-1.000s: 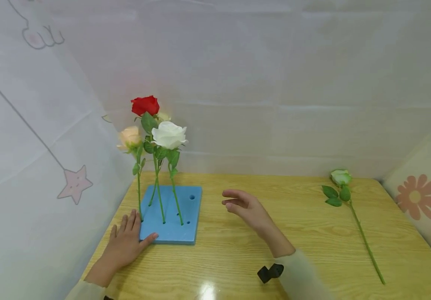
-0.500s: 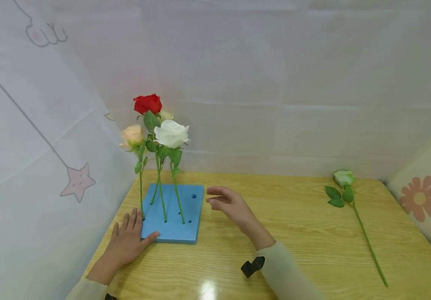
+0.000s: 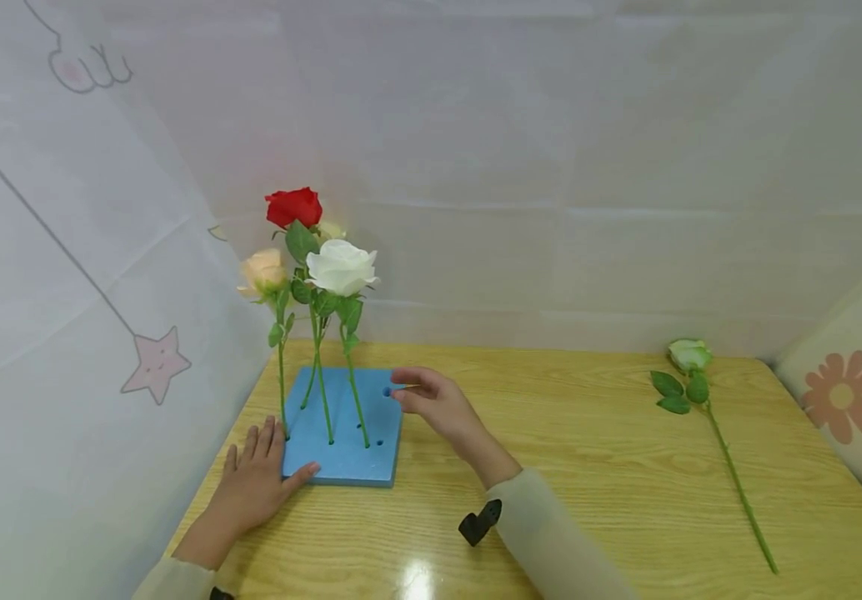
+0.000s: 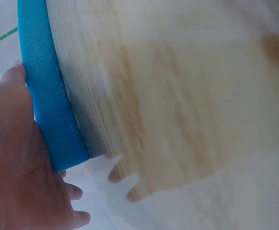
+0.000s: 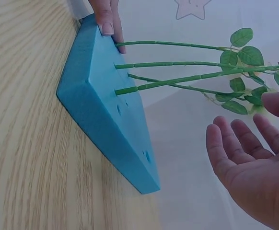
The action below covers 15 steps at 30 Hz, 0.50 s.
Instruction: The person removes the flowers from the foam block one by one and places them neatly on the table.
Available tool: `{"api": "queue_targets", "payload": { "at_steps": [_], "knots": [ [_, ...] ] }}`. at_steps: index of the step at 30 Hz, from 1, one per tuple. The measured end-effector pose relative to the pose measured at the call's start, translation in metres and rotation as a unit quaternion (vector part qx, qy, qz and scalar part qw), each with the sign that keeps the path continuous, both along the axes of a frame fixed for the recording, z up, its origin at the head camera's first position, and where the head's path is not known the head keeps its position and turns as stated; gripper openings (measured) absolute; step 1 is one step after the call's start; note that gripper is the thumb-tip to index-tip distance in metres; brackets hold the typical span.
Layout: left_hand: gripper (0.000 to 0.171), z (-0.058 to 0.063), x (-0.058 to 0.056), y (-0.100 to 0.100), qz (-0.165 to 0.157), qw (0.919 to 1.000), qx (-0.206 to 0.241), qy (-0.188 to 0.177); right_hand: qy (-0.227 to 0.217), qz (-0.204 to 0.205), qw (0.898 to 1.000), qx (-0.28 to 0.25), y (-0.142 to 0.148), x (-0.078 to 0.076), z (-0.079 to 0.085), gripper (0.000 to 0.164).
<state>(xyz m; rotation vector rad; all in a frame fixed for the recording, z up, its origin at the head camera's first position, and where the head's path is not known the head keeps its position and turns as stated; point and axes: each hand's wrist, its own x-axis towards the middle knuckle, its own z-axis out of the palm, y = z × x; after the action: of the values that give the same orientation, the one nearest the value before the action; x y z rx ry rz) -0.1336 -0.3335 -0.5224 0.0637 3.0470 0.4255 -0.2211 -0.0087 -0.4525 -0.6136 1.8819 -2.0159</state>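
Both hands (image 3: 251, 490) (image 3: 442, 408), loose-fingered, flank the blue block (image 3: 341, 465), while the white rose (image 3: 342, 267) partly hides a pale bloom (image 3: 332, 231)

Matt foam block (image 3: 341, 463), glossy wooden table (image 3: 588, 433)

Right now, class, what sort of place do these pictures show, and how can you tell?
Probably an indoor tabletop workspace set up for a flower-arranging activity: a wood-grain table, a pale wrinkled backdrop around it, and roses standing in a blue holed block.
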Motion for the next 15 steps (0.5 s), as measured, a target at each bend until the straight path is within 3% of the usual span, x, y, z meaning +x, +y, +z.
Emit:
{"api": "queue_targets", "payload": {
  "at_steps": [15],
  "knots": [
    [0.112, 0.0, 0.0, 0.001, 0.002, 1.0, -0.004, -0.001, -0.003, -0.013, 1.0, -0.012, -0.036, -0.006, -0.006, 0.037]
  ]
}}
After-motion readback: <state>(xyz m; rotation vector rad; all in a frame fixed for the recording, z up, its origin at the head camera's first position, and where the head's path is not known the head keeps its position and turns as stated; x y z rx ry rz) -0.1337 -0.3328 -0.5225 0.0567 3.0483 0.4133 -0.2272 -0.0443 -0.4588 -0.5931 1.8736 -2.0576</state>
